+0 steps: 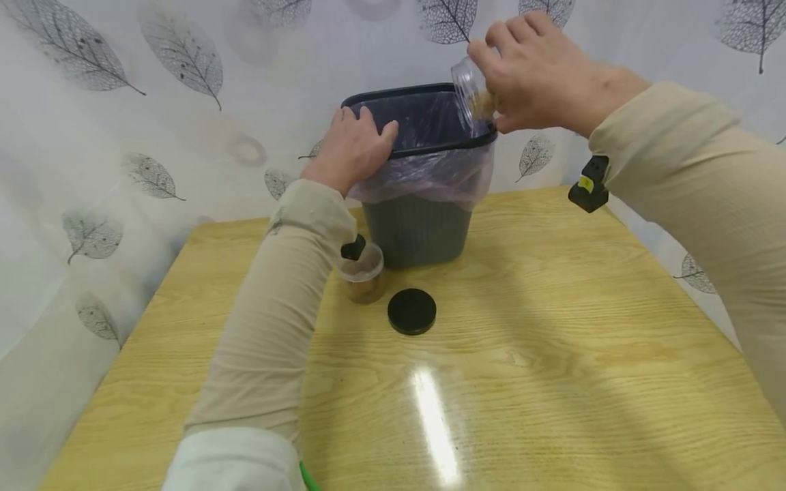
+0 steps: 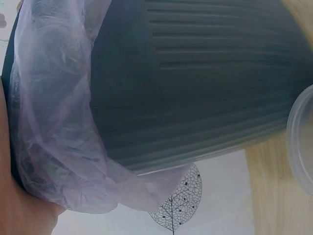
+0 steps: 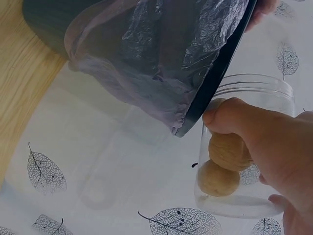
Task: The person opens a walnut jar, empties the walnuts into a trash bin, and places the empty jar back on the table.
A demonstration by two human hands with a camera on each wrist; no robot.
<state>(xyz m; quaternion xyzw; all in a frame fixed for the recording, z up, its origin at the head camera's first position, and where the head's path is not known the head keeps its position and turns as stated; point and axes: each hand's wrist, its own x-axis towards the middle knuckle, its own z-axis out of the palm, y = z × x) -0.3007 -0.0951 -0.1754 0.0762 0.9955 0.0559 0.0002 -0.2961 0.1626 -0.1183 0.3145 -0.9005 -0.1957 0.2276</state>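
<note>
A dark trash bin, lined with a translucent purple bag, stands at the back of the table. My left hand grips its rim at the front left, fingers over the edge. At the right rim, my right hand holds a clear plastic jar, tilted with its uncovered threaded mouth toward the bin. Walnuts show inside this jar in the right wrist view, below my thumb. The jar's far side is hidden by my fingers.
A second clear jar with brownish contents stands at the bin's front left, close under my left wrist. Nearby on the wooden table lies a round black lid. A leaf-patterned wall covering rises behind.
</note>
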